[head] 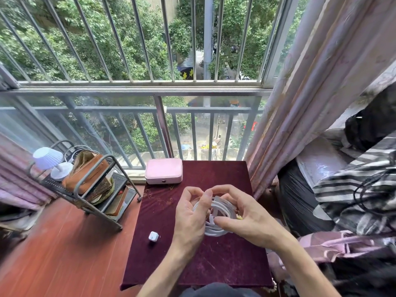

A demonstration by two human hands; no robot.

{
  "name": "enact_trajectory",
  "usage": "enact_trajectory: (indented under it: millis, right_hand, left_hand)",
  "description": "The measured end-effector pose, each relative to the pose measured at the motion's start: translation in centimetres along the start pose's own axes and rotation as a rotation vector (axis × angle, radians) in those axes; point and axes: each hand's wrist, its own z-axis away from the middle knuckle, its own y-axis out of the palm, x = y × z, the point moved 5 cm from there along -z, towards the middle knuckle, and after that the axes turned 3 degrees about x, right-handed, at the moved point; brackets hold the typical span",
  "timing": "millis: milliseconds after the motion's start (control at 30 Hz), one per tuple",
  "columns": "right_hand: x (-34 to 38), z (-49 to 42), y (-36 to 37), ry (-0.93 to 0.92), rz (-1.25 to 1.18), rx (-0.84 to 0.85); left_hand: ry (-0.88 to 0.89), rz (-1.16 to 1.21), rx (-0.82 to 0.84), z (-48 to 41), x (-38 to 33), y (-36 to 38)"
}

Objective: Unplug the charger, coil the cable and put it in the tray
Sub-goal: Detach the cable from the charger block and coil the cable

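Observation:
A white cable (218, 211) is wound in several loops above the dark red cloth of the small table (225, 264). My left hand (190, 217) grips the left side of the coil. On the right side, my right hand (242, 215) pinches the loops between thumb and fingers. A small white charger block (153, 236) lies loose on the cloth, left of my left hand and apart from the cable. No tray can be made out for certain.
A closed pink case (164, 171) stands at the table's far edge. To the left is a metal rack (94, 189) with a brown bag and a small white lamp (53, 161). Curtain and piled bedding (353, 189) crowd the right. Window bars lie beyond.

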Motion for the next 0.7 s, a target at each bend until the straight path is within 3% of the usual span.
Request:
enact_trajectory:
  millis: [300, 700]
  right_hand:
    - [-1.3, -0.5, 0.1, 0.089, -0.236, -0.076]
    - [-3.1, -0.1, 0.3, 0.099, -0.506, 0.018]
  left_hand:
    - [-0.014, -0.066, -0.034, -0.7, 1.1, -0.1]
    - [-0.057, -0.059, -0.048, -0.9, 2.1, 0.1]
